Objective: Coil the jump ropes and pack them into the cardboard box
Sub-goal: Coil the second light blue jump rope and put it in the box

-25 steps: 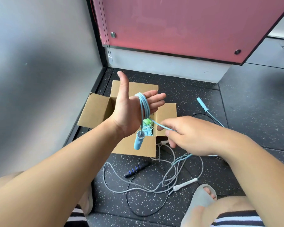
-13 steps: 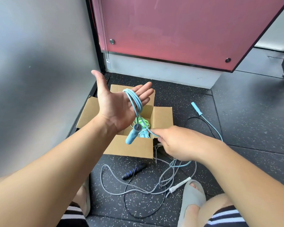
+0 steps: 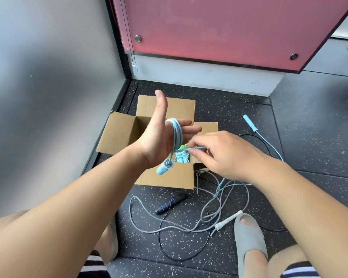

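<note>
**1.** Grey slipper [image 3: 249, 237], nearest, on the speckled floor [image 3: 309, 137]. A white handle [image 3: 228, 219] lies just beside its toe.

**2.** Grey jump rope [image 3: 141, 215] and black jump rope [image 3: 163, 243], loose and tangled together on the floor, neither coiled. A black-and-blue handle [image 3: 170, 203] lies near the box front.

**3.** Right hand [image 3: 223, 155]: thumb and forefinger closed in a pinch on the light-blue jump rope [image 3: 177, 135], a short way from the coil. The slack drops beneath the wrist to the floor.

**4.** Left hand [image 3: 159, 141]: held over the box, fingers straight and pointing right, thumb up. It grips nothing and serves as a former. Several turns of the rope circle the palm, and the near blue handle [image 3: 164, 167] dangles below the heel of the hand.

**5.** Cardboard box [image 3: 119, 133]: flaps open, directly under both hands. A green rope [image 3: 182, 147] already lies inside.

**6.** Far blue handle [image 3: 250, 123]: on the floor beyond and right of the box, well apart from both hands.

**7.** Red panel [image 3: 219, 27], farthest.

**Note.** The stretch from coil to pinch runs roughly level, left to right. The right hand sits just beside the left fingertips, on the free-end side. The next turn probably goes round the fingers, with much rope left to draw in.
</note>
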